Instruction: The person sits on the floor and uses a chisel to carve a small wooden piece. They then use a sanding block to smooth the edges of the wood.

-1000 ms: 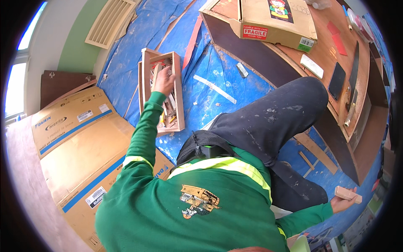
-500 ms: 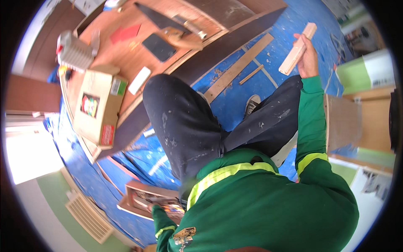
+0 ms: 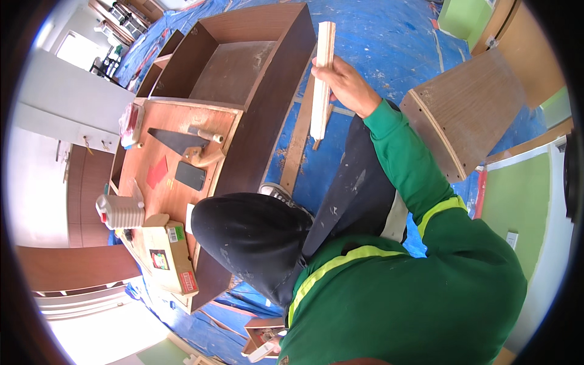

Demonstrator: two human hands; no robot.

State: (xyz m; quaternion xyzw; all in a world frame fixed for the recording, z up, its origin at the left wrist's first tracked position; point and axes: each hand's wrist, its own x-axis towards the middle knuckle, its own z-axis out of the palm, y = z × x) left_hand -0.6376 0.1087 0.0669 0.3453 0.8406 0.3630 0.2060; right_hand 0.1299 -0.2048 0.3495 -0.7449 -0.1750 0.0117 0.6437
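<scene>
Fingers (image 3: 325, 74) of the right hand (image 3: 351, 90) close round the middle of a pale wooden strip (image 3: 320, 112), a hold that probably keeps it balanced as it juts over the blue sheeting (image 3: 371, 36), itself likely spread to guard the floor. Low in the view, the left hand (image 3: 277, 345) is at a wooden box (image 3: 258, 323), beside a pale flat piece (image 3: 261, 351); how far its fingers part, or whether they grip, cannot be told. A saw (image 3: 170, 141) and a dark phone (image 3: 190, 175) lie flat on the wooden cabinet (image 3: 182, 111), seemingly parked within reach beyond the bent knee (image 3: 246, 222).
</scene>
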